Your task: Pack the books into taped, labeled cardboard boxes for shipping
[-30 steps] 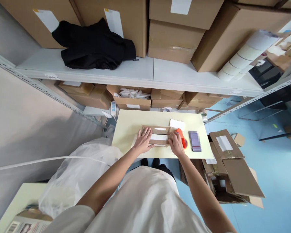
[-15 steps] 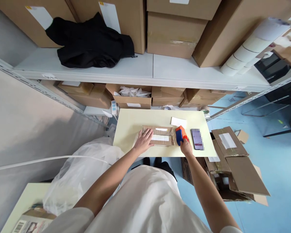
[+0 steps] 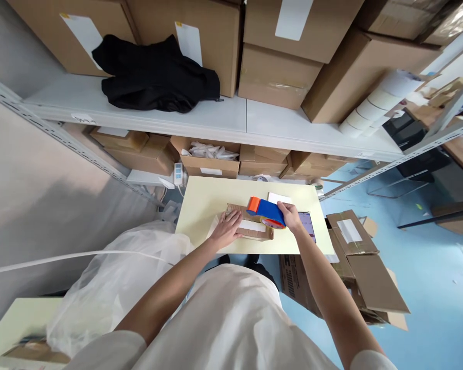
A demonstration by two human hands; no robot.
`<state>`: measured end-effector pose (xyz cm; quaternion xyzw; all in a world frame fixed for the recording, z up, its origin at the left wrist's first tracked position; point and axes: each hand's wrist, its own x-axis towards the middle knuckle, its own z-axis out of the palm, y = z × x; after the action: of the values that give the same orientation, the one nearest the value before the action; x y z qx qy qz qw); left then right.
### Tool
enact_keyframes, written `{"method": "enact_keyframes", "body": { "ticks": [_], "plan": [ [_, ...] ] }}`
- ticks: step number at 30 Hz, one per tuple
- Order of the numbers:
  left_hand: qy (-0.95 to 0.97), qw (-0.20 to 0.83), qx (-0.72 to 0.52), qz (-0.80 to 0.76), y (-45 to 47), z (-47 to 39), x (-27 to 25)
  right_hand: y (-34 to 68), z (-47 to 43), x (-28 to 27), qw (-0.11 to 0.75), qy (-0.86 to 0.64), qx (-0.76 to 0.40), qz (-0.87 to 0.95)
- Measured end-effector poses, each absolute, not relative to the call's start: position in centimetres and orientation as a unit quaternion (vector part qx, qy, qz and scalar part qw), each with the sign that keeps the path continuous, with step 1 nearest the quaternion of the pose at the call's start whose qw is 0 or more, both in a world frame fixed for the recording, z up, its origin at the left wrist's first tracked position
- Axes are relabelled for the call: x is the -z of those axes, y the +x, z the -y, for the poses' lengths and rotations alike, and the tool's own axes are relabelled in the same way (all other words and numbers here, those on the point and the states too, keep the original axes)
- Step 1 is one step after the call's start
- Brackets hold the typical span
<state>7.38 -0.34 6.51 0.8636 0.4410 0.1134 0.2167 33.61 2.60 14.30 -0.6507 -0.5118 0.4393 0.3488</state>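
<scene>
A small cardboard box with a white label lies on the pale yellow table. My left hand rests on the box's left end, fingers spread over its top, open. Gripped in my right hand is a blue and orange tape dispenser, tilted over the right part of the box. Whether the dispenser touches the box I cannot tell. Behind it lies a white paper. A phone lies just right of my right hand, partly hidden by it.
Beyond the table stands a shelf with cardboard boxes, a black garment and stacked white rolls. Opened cardboard cartons lie on the floor at right. At left are a translucent plastic bag and another table.
My right hand has lifted the tape dispenser and turned it leftward, from beside the box to over its right part. My left hand stays on the box. The camera view has shifted slightly.
</scene>
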Motion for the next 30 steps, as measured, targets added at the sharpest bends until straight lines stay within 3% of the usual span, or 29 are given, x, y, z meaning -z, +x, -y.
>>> {"method": "enact_keyframes", "body": {
  "ticks": [6,9,13,16,18,30],
  "plan": [
    [0.812,0.283,-0.164,-0.483,7.8,0.1,-8.5,33.6,-3.5,-13.4,0.298,-0.656,-0.423,0.549],
    [0.728,0.344,-0.252,-0.536,8.5,-0.7,-9.0,33.9,-3.5,-13.1,0.293,-0.652,-0.43,0.551],
    [0.508,0.528,-0.374,-0.569,10.0,-2.2,-9.3,34.3,-3.5,-12.8,0.298,-0.642,-0.45,0.544],
    [0.352,0.7,-0.333,-0.525,11.2,-3.0,-9.8,34.6,-3.3,-12.7,0.307,-0.632,-0.46,0.543],
    [0.296,0.758,-0.302,-0.496,11.8,-3.3,-10.2,34.8,-3.2,-12.6,0.313,-0.627,-0.463,0.542],
    [0.304,0.731,-0.307,-0.528,12.0,-3.9,-11.3,34.9,-2.7,-12.5,0.31,-0.623,-0.463,0.549]
  ]
}}
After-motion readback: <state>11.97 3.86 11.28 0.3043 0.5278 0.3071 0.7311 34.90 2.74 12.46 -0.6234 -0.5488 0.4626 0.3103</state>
